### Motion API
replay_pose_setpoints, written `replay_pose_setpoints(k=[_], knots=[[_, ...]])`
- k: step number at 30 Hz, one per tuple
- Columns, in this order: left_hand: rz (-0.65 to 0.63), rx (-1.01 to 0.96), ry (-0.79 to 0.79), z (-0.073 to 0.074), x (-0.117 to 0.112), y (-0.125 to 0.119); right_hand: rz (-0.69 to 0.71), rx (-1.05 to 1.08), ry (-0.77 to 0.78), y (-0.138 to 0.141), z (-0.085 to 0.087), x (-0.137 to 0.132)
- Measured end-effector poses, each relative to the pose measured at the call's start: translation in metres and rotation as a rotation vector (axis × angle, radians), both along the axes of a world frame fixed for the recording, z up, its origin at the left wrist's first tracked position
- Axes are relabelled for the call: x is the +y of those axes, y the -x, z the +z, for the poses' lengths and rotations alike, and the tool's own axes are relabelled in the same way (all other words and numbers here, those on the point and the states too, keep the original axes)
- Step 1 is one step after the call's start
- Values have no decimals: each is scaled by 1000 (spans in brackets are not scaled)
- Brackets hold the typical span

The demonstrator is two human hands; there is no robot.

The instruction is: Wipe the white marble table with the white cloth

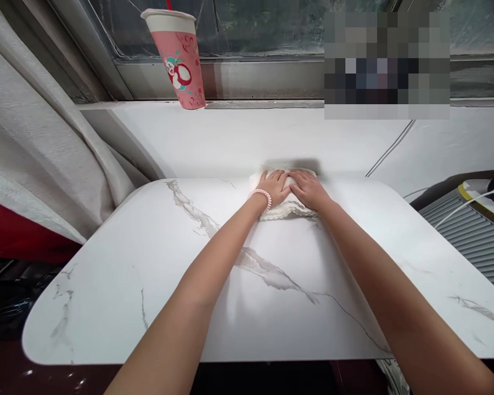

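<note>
A folded white cloth (290, 210) lies at the far edge of the white marble-patterned table (181, 274), close to the wall. My left hand (275, 186) rests flat on the cloth's left part, fingers stretched forward; a pink coiled band (267, 197) circles that wrist. Beside it, my right hand (307, 187) presses on the cloth's right part with its fingers laid out and angled left. The thumbs come close together in the middle. Both arms reach straight across the tabletop.
A pink paper cup (181, 68) with a red straw stands on the window sill (247, 104). A grey curtain (45, 120) hangs at the left. To the right are a ribbed grey object (469, 219) and a white cable (465, 206). Dark cords (391, 148) run down the wall.
</note>
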State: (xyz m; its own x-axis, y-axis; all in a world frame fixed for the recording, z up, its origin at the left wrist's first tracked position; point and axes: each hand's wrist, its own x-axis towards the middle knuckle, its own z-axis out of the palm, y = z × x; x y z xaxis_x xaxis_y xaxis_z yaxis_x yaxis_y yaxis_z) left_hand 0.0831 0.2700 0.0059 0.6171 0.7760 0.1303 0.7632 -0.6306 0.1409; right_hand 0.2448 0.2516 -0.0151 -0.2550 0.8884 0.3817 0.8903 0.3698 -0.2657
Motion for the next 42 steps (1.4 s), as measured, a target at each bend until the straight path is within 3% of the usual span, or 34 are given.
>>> replay_pose_setpoints(k=[6,12,16,25,30,36,42], knots=[[42,17,4,-3,-4,-3,-82,-29,53,1,-1,-10],[-3,35,15,-3,-33,2,-116,-8,68,5,-3,-47],[-49,36,-4,-3,-74,9,-84,-4,44,3,-5,-91],[-24,11,-9,-1,-203,11,76,-61,22,-4,2,-214],[-104,0,-14,0,-248,8,107,-67,9,-11,6,-262],[-177,2,-13,0,-259,1,101,-92,19,-23,6,-278],[-131,-1,29,-1,-229,-18,102,-131,34,-39,5,-242]])
